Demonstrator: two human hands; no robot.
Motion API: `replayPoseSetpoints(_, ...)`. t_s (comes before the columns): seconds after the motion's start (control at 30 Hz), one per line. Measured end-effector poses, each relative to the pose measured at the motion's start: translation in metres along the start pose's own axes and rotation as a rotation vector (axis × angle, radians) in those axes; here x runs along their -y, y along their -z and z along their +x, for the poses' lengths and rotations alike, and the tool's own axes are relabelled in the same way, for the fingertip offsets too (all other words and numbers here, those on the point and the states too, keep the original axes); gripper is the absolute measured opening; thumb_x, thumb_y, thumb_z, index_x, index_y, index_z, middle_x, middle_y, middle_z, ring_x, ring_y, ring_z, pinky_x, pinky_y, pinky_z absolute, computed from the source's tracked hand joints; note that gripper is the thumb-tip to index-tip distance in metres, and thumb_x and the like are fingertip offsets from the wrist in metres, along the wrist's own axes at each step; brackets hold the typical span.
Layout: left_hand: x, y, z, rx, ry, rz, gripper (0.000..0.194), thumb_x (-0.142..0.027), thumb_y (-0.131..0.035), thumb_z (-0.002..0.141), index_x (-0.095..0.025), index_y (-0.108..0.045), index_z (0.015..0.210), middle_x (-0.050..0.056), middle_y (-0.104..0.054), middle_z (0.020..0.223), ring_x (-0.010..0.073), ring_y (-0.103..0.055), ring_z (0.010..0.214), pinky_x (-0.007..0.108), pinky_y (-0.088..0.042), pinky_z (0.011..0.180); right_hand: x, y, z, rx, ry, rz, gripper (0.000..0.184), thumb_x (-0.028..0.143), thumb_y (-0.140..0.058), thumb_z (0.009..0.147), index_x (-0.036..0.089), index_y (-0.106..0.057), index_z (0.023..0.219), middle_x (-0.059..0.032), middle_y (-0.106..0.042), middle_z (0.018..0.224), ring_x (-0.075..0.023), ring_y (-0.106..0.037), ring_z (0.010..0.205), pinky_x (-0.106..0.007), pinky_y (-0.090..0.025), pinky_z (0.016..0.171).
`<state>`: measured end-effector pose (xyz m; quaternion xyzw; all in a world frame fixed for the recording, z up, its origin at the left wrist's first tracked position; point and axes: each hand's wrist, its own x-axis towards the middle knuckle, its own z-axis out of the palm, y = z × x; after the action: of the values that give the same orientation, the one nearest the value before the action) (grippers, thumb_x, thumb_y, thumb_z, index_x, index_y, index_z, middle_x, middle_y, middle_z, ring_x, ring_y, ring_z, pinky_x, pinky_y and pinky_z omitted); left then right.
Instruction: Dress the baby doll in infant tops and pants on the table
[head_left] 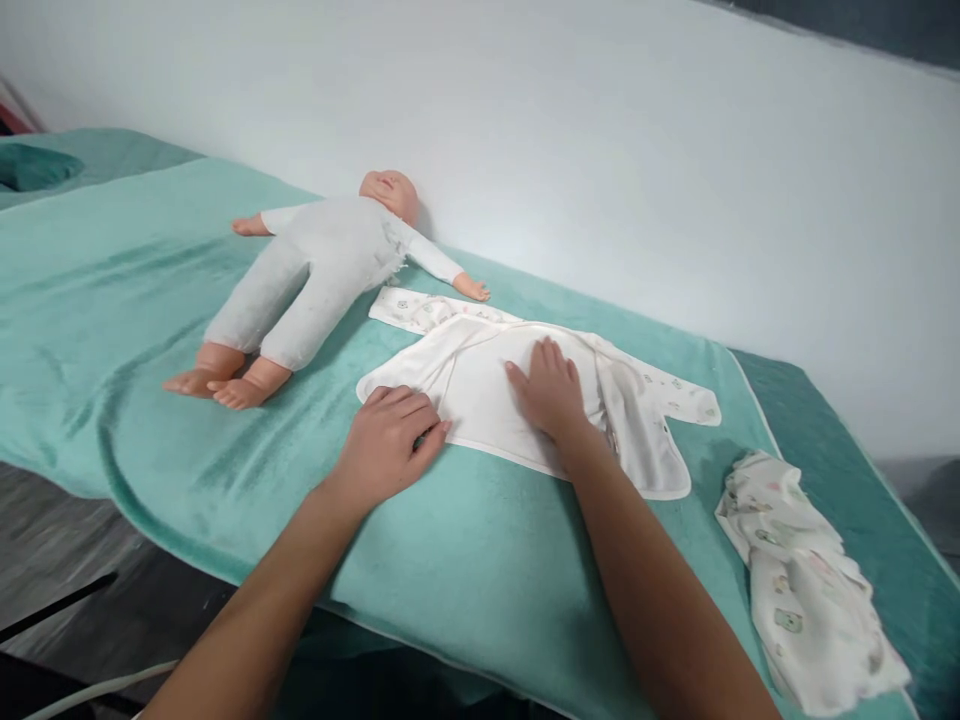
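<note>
A white baby shirt [480, 385] with small printed figures on its sleeves lies spread open, inside up, on the green velvety cover. My right hand [551, 390] rests flat on the middle of the shirt, fingers stretched out. At the shirt's lower left edge lies my left hand [394, 435], palm down, its fingers bent over the cloth and its thumb extended; whether it pinches the edge is hidden. To the left of the shirt a baby doll [319, 245] with a white cloth body lies on its back, one arm reaching towards the shirt's left sleeve.
At the right lies a crumpled printed baby garment [810, 580]. The green cover [480, 550] has folds at the left and drops off along the front edge. A white wall [600, 150] stands directly behind. A pale cable [112, 685] shows at the lower left.
</note>
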<state>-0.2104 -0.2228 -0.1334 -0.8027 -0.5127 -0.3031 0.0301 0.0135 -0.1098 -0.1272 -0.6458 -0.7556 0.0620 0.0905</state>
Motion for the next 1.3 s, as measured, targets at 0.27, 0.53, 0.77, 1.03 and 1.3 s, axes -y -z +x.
replayPoseSetpoints(0.27,0.001,0.0,-0.001,-0.029,0.002,-0.011,0.041,-0.033,-0.047,0.101,-0.02,-0.058,0.064,0.003,-0.062,0.072,0.0196,-0.053,0.076,0.038,-0.034,0.073,-0.046,0.021,-0.031,0.033,-0.215,-0.106,0.081,0.059,-0.028,0.102,0.001,-0.027,0.159,-0.0241,-0.019,0.169,-0.0397,-0.02,0.156,-0.055,-0.02,0.124)
replayPoseSetpoints(0.53,0.002,0.001,0.002,-0.001,0.033,-0.028,0.038,-0.031,-0.044,0.103,-0.019,-0.061,0.072,0.003,-0.064,0.073,0.019,-0.055,0.076,0.037,-0.034,0.073,-0.021,0.021,-0.067,0.038,0.117,-0.12,0.071,0.054,-0.023,0.105,0.009,-0.033,0.159,-0.0161,-0.024,0.169,-0.0298,-0.018,0.158,-0.05,-0.019,0.127)
replayPoseSetpoints(0.77,0.002,-0.001,0.002,0.017,0.041,-0.015,0.041,-0.035,-0.044,0.102,-0.019,-0.06,0.069,0.003,-0.063,0.071,0.0192,-0.056,0.076,0.037,-0.033,0.074,-0.047,0.025,-0.111,-0.051,0.188,-0.049,0.067,0.056,-0.028,0.105,0.014,-0.04,0.155,-0.016,-0.037,0.164,-0.0301,-0.03,0.154,-0.054,-0.029,0.123)
replayPoseSetpoints(1.03,0.004,-0.001,0.002,0.028,0.046,0.013,0.038,-0.034,-0.044,0.102,-0.019,-0.058,0.07,0.003,-0.063,0.072,0.0191,-0.056,0.077,0.037,-0.034,0.074,-0.091,0.042,-0.149,-0.262,0.235,-0.031,0.031,0.043,-0.045,0.103,0.022,-0.059,0.084,-0.0093,-0.067,0.088,-0.0267,-0.057,0.086,-0.043,-0.048,0.083)
replayPoseSetpoints(1.3,0.001,0.01,0.0,-0.122,0.094,-0.045,0.039,-0.031,-0.045,0.102,-0.02,-0.056,0.067,0.003,-0.061,0.071,0.0182,-0.054,0.073,0.037,-0.04,0.073,-0.051,0.056,-0.111,-0.23,0.21,0.049,0.042,0.047,-0.043,0.102,0.024,-0.048,0.067,-0.0046,-0.06,0.069,-0.0243,-0.058,0.075,-0.04,-0.042,0.073)
